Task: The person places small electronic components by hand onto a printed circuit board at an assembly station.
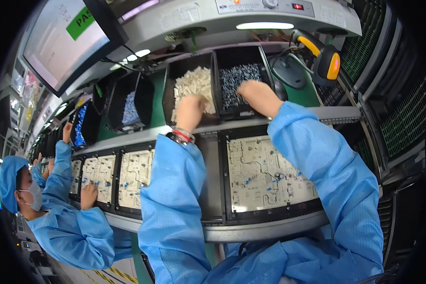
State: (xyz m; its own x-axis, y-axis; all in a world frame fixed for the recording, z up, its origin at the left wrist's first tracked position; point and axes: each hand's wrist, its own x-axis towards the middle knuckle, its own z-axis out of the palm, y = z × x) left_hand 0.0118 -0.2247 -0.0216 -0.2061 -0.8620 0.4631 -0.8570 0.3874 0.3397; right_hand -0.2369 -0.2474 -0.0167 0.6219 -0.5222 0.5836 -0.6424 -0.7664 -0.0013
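Note:
My left hand (191,112) is at the near part of a black bin filled with small cream-white parts (194,85). Its fingers are smeared by motion, so what they hold does not show. Over the neighbouring bin of small dark blue-black parts (236,75), my right hand (261,97) reaches in with its fingertips drawn together at the parts; anything between them is too small to make out. Below my hands lies a cream circuit board (260,175) in a black frame, carrying several small blue and dark components. My right sleeve covers part of this board.
A yellow-and-black barcode scanner (324,59) stands on the right behind the bins. At the upper left hangs a monitor (66,42). A co-worker (71,222) in blue works at the left beside more framed boards (135,177) and a bin of blue parts (81,125).

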